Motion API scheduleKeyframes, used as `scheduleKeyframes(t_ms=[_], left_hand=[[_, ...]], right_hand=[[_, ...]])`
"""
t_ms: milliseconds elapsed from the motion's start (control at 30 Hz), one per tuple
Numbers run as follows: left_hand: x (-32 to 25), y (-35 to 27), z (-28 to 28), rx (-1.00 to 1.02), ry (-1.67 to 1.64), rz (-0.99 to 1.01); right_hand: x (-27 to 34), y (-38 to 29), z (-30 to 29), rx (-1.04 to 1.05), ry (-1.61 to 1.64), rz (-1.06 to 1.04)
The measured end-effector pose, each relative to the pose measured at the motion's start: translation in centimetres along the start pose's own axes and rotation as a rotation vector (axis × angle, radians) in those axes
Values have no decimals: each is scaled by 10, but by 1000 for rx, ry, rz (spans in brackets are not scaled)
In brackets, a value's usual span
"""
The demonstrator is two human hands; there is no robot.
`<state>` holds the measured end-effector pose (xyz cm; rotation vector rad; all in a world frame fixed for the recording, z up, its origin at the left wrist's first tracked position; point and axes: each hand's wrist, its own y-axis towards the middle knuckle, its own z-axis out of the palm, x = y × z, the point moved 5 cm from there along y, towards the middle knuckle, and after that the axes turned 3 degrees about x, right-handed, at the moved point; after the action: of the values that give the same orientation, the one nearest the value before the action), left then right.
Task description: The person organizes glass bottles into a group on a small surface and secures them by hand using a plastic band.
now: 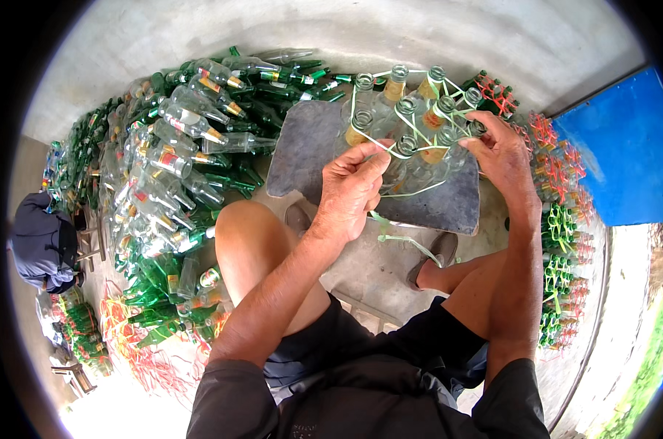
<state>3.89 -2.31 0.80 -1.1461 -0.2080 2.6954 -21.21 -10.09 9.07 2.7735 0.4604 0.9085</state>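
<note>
A cluster of clear glass bottles (pixel 386 112) stands upright on a dark, worn board (pixel 304 148) before me. Pale green plastic strap (pixel 417 134) zigzags between their necks, and another band of it runs around the bodies lower down. My left hand (pixel 350 192) pinches the strap beside the nearest bottle neck (pixel 406 146). At the right side of the cluster, the thumb and fingers of my right hand (pixel 501 153) close around a bottle neck (pixel 476 129); whether they also grip strap there is hidden. A loose strap end (pixel 411 241) hangs below the board's near edge.
A large heap of clear and green bottles (pixel 172 137) lies on the left against the concrete wall (pixel 331 27). Red strap scraps (pixel 150 359) cover the floor lower left. Strapped bottle bundles (pixel 559 230) line the right, near a blue panel (pixel 622 148). Another person (pixel 43 241) is at far left.
</note>
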Motion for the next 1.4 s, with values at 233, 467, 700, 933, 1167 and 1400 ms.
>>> scheduleKeyframes(t_ms=[233,467,700,933,1167,1400], left_hand=[[1,7,-9,33,87,-37],[-4,11,-14,30,135,8],[-5,16,-15,-45,193,19],[-10,19,-18,-86,217,-4],[-9,23,-23,-116,248,-3],[-9,29,-24,-201,451,215]], right_hand=[[7,0,-3,33,-73,16],[57,-1,-20,-56,-287,-242],[122,15,12,134,-52,-498],[119,51,51,612,12,-225],[121,58,60,896,-2,60],[117,59,58,947,-31,52]])
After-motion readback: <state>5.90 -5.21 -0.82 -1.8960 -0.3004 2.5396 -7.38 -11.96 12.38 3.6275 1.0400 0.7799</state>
